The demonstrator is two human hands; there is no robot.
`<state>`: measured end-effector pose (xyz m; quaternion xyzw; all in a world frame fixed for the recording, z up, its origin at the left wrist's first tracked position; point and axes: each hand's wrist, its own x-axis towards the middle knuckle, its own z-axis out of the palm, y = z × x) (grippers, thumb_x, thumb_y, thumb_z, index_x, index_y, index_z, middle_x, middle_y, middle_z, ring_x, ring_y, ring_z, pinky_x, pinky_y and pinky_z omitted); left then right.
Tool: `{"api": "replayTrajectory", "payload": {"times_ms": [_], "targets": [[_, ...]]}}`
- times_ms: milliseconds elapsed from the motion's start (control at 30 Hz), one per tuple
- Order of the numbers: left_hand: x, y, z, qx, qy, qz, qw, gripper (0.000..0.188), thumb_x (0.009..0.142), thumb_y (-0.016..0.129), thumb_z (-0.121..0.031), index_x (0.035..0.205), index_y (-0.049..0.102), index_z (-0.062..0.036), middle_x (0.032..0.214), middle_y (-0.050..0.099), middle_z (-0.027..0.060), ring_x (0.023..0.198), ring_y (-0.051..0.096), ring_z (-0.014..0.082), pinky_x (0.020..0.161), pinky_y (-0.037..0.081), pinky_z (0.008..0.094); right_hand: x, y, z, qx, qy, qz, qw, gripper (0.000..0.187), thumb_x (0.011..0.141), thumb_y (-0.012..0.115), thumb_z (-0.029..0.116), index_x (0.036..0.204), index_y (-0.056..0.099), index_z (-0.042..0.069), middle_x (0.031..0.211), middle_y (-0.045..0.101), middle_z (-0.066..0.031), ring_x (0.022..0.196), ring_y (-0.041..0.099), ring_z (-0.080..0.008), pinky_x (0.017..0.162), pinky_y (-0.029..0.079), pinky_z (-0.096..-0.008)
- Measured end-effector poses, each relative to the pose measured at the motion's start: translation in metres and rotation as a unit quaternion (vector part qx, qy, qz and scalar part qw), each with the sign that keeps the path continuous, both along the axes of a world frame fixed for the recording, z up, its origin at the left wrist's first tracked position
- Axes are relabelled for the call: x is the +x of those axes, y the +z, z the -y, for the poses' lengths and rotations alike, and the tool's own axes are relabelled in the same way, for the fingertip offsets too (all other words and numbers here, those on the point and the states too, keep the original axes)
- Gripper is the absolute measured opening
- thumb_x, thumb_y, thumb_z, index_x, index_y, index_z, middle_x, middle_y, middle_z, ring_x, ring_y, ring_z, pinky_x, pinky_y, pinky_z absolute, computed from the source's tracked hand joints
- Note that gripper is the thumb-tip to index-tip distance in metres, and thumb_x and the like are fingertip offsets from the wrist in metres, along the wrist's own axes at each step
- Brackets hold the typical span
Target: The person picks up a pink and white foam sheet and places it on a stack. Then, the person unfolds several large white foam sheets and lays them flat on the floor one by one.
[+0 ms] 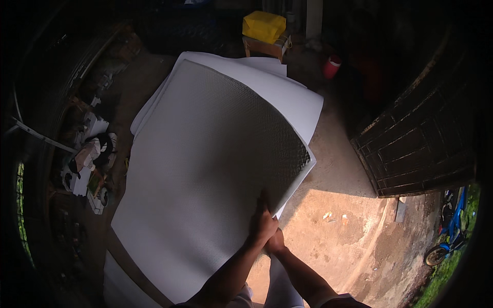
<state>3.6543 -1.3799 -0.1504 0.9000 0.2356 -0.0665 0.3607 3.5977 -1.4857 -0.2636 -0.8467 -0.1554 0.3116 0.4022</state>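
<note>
A large silver sheet (pixel 190 149) with a fine textured, foil-like face and a white edge fills the middle of the head view. Its right edge curls up toward me. My left hand (pixel 263 226) is closed on that near right edge, with its fingers lying over the silver face. Just below and touching it, my right hand (pixel 276 240) is closed at the same edge, its fingers mostly hidden. More white sheets (pixel 292 105) lie under the silver one, showing at its far and right sides.
A yellow package (pixel 264 26) rests on a small wooden stool (pixel 262 47) at the back. Near it stands a red container (pixel 332 66). Clutter (pixel 92 154) lines the left wall. At right are a dark panelled door (pixel 421 154) and a blue motorcycle (pixel 452 226) outside.
</note>
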Motion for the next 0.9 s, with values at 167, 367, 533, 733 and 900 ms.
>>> {"api": "replayTrajectory", "payload": {"times_ms": [167,367,533,733,900], "targets": [[-0.116,0.038,-0.053,0.0,0.057,0.11,0.992,0.071,0.087,0.061,-0.004,0.153,0.034,-0.0019,0.115,0.065,0.0317,0.101,0.066,0.0476,0.083,0.056,0.0493,0.021,0.122,0.002,0.246,0.015,-0.24,0.939,0.124,0.077,0.084,0.03,0.164,-0.003,0.017,0.161,0.025,-0.0283,0.148,0.03,-0.0416,0.114,0.036,-0.0517],[-0.244,0.086,-0.068,-0.055,0.125,0.139,0.981,0.072,0.086,0.058,0.0,0.153,0.033,-0.0013,0.128,0.06,0.0307,0.106,0.064,0.0481,0.086,0.055,0.0514,-0.072,0.333,-0.108,0.23,-0.016,-0.039,0.972,0.098,0.08,0.079,0.029,0.157,0.022,0.008,0.137,0.055,-0.03,0.125,0.058,-0.04,0.098,0.052,-0.0436],[-0.341,0.1,-0.088,-0.08,0.134,0.14,0.978,0.083,0.079,0.06,0.0,0.156,0.029,-0.0039,0.134,0.056,0.0308,0.11,0.064,0.0458,0.09,0.055,0.0502,-0.194,0.337,-0.144,0.12,-0.024,0.174,0.977,0.028,0.086,0.065,0.022,0.097,0.067,-0.003,0.081,0.071,-0.0239,0.079,0.071,-0.0426,0.067,0.055,-0.0473],[-0.457,0.141,-0.137,-0.395,0.12,0.187,0.892,0.082,0.082,0.053,0.001,0.159,0.029,-0.0123,0.161,0.032,0.02,0.141,0.042,0.04,0.112,0.041,0.0519,-0.293,0.362,-0.148,0.14,0.112,0.2,0.963,0.025,0.089,0.062,0.012,0.11,0.064,-0.003,0.085,0.071,-0.0241,0.081,0.071,-0.0427,0.068,0.056,-0.0453],[-0.512,0.197,-0.178,-0.545,0.222,0.177,0.789,0.071,0.104,0.044,-0.053,0.163,0.021,-0.0197,0.157,0.037,0.0137,0.128,0.052,0.0333,0.103,0.046,0.0549,-0.364,0.386,-0.145,0.217,0.169,0.23,0.933,0.017,0.088,0.065,0.005,0.101,0.065,-0.006,0.082,0.071,-0.0221,0.077,0.073,-0.0343,0.065,0.053,-0.0402]]}}
